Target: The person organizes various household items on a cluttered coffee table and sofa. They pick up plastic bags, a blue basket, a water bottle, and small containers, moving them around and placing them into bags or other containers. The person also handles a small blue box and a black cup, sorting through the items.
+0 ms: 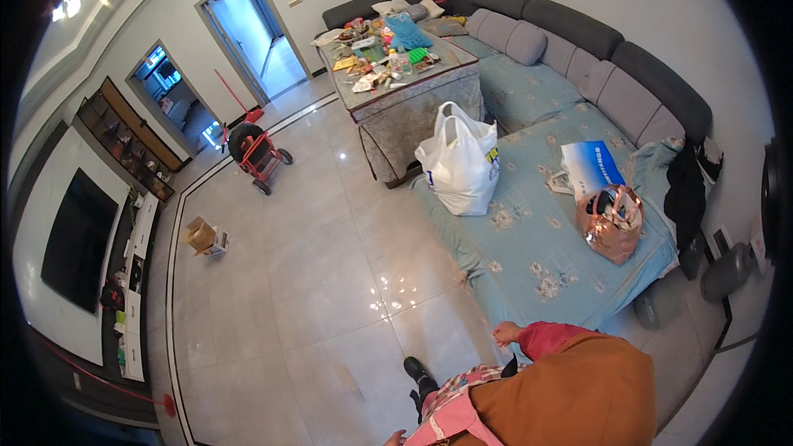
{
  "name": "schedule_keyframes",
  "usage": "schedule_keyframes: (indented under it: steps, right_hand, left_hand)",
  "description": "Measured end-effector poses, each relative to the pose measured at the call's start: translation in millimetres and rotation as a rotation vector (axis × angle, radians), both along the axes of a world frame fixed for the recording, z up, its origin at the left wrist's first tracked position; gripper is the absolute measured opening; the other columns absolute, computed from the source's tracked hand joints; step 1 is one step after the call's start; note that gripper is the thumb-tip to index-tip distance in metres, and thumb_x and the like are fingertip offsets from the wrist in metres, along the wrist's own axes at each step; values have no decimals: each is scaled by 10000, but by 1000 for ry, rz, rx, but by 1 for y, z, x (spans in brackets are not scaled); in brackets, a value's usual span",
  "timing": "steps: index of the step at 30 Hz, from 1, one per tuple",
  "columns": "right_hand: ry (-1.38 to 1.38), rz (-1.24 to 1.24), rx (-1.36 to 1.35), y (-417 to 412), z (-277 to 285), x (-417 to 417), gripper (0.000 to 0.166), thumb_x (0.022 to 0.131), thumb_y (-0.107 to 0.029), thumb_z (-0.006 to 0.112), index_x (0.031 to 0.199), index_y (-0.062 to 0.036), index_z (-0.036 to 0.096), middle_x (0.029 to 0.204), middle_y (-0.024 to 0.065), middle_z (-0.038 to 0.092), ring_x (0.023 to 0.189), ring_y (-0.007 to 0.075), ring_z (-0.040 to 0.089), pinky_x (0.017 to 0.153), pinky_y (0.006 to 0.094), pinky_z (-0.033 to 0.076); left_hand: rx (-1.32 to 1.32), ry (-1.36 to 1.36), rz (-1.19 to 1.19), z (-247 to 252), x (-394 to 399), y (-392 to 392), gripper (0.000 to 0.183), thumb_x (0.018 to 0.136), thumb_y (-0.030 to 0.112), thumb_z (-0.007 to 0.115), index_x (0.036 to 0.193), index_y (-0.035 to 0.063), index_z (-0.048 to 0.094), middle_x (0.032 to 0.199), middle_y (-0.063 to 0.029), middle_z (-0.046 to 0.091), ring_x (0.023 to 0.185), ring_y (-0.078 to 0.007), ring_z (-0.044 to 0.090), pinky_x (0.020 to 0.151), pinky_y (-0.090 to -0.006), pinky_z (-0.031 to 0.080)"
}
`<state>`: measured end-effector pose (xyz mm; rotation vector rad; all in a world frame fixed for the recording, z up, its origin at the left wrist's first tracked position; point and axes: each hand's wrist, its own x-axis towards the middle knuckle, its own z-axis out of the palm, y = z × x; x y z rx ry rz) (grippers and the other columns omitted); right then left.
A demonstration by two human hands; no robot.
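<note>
Beside the front edge of the sofa, my right hand (508, 334) hangs at the end of a red sleeve, its fingers loosely curled and nothing visible in them. Only a small part of my left hand (395, 438) shows at the bottom rim, so its grip is hidden. Nearest the right hand is the sofa seat with its blue floral cover (526, 248). On that cover stand a full white plastic bag (461, 164) and a shiny copper-coloured bag (610, 232) with things in it. A blue-and-white printed bag (588, 167) lies behind the copper one.
A cloth-skirted table (415, 99) bears a clutter of packets and bottles. On the tiled floor (310, 272) stand a red wheeled cart (257, 155) and an open cardboard box (207, 238). A red-handled broom (232, 96) leans near the doorways. A television (80, 238) hangs above a low cabinet.
</note>
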<state>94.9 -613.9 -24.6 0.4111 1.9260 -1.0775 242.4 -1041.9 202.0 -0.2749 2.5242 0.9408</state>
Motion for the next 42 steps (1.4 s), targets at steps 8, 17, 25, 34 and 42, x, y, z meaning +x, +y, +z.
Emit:
schedule_keyframes:
  steps: [8, 17, 25, 34, 42]
  right_hand:
    - [362, 849, 290, -54, 28, -56, 165, 741, -167, 541, 753, -33, 636, 661, 65, 638, 639, 158, 629, 583, 328, 498]
    - [129, -368, -96, -108, 100, -127, 253, 839, -113, 466, 1042, 19, 538, 868, 121, 624, 675, 182, 624, 557, 263, 494]
    - [223, -395, 159, -62, 57, -179, 230, 817, -140, 483, 963, 8, 582, 798, 93, 644, 669, 167, 638, 620, 289, 499]
    - [780, -684, 330, -12, 85, -413, 229, 749, -240, 561, 867, -50, 607, 793, 148, 619, 703, 234, 606, 627, 355, 452]
    - [873, -1154, 48, 45, 131, -569, 274, 776, -126, 581, 1026, -15, 583, 880, 79, 624, 803, 148, 583, 734, 270, 458]
  left_hand:
    - [-76, 261, -174, 9, -150, -102, 286, 778, 141, 597, 1054, 73, 571, 764, -129, 610, 732, -247, 597, 654, -347, 488]
    - [-137, 323, -513, 46, -334, -108, 315, 797, 230, 588, 1054, 49, 561, 842, -150, 625, 771, -286, 615, 694, -371, 488]
    - [112, 133, -862, 37, -455, -16, 327, 819, 252, 535, 1088, 68, 531, 934, -184, 589, 868, -347, 566, 736, -415, 459]
    - [-38, 94, -1012, 66, -630, 48, 321, 820, 271, 518, 1053, 52, 549, 907, -187, 595, 834, -340, 580, 720, -415, 468]
    - [40, 149, -1103, 100, -747, 128, 255, 805, 167, 541, 1023, 37, 553, 835, -182, 599, 763, -342, 583, 674, -406, 469]
